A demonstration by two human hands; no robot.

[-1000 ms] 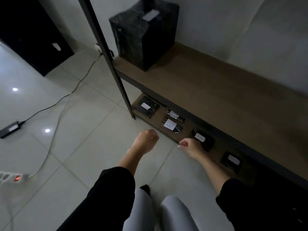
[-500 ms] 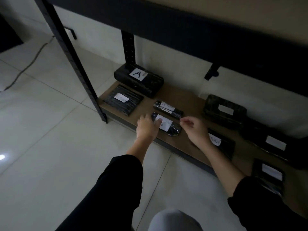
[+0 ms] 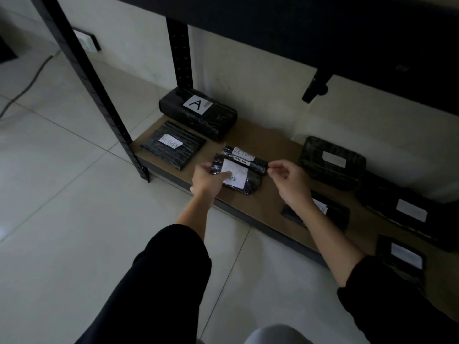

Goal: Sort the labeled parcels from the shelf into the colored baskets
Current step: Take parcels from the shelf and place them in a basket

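Note:
My left hand point(image 3: 208, 178) grips the left end of a small black parcel with a white label point(image 3: 244, 180) at the front of the bottom shelf point(image 3: 267, 202). My right hand point(image 3: 289, 181) hovers just right of it, fingers loosely curled, holding nothing. Right behind lies a slim black parcel marked RETURN point(image 3: 244, 158). A flat RETURN parcel point(image 3: 173, 144) sits at the shelf's left end, and a thick parcel marked A point(image 3: 197, 112) lies against the wall. No baskets are in view.
Several more black labelled parcels point(image 3: 332, 162) point(image 3: 409, 209) point(image 3: 403, 254) lie to the right on the shelf; one point(image 3: 330, 212) is partly under my right forearm. A black upright post point(image 3: 99, 88) stands left. The upper shelf's dark edge point(image 3: 298, 28) overhangs. A cable point(image 3: 22, 88) crosses the tiled floor.
I have crouched down, so the view dropped from above the shelf to the bottom level. My left hand reached the small labelled parcel and took hold of its end; my right hand moved up beside it.

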